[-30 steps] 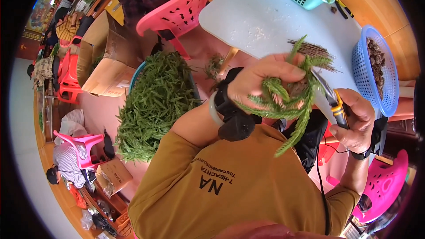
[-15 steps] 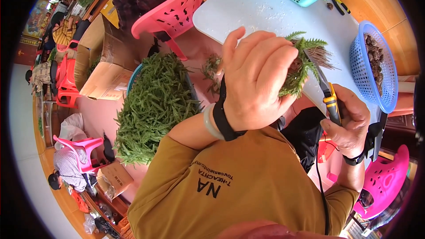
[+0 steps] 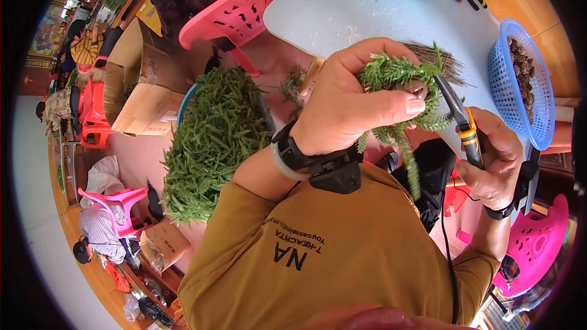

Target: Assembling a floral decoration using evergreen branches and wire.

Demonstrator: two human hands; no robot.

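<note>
Splayed earlier, the left hand (image 3: 339, 104) had its fingers clamped on bushy green needle-leaved sprigs (image 3: 384, 73) — the right hand (image 3: 502, 162) kept its fingers wrapped round yellow-and-black metal pliers (image 3: 469, 137).

The greenery cluster (image 3: 384, 74) lay right of centre, the pliers (image 3: 463, 121) at its right — the table (image 3: 342, 12) above, a basket (image 3: 502, 82) at its right end, a tub (image 3: 186, 101) left of centre.

Dark lettering (image 3: 290, 256) stands on the chest of the shirt (image 3: 354, 232), upside down in this view: two large capitals, with two lines of smaller print beside them. A short row of dark marks on the small box (image 3: 160, 232) and faint print on the carton (image 3: 144, 109) are unreadable
</note>
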